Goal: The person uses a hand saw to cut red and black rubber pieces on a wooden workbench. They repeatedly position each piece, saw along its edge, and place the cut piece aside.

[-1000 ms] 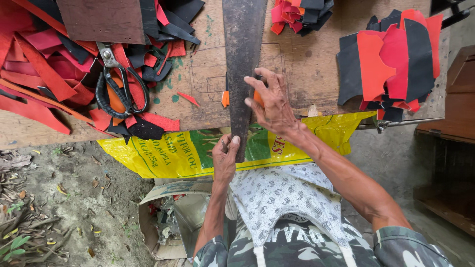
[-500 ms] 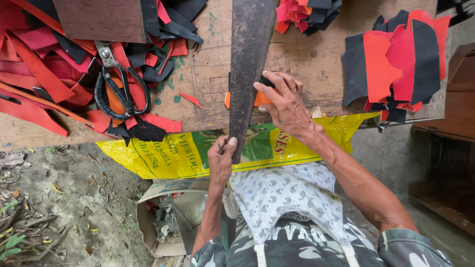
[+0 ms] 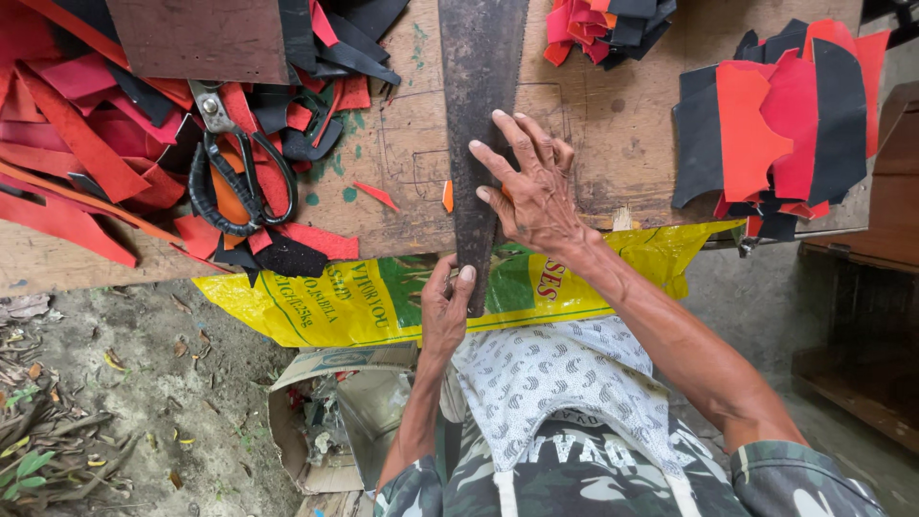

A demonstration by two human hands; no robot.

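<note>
A long dark metal blade (image 3: 479,115) lies lengthwise across the wooden board (image 3: 613,124), its narrow end sticking out over the near edge. My left hand (image 3: 445,311) grips that narrow end from below, thumb up against the metal. My right hand (image 3: 531,187) presses flat on the blade and board, fingers spread over the blade's right edge. A small orange scrap (image 3: 447,195) lies just left of the blade, and another orange bit is mostly hidden under my right palm.
Big black-handled shears (image 3: 235,172) rest on red and black leather strips (image 3: 86,144) at the left. Stacked red and black cut pieces (image 3: 775,124) sit at the right, more at the top (image 3: 598,24). A yellow sack (image 3: 364,297) hangs below the board. A cardboard box (image 3: 321,421) stands on the ground.
My right hand has slid from the blade's near right side up and onto it, fingers now spread flat. The blade sits straighter. My left hand keeps its grip on the end.
</note>
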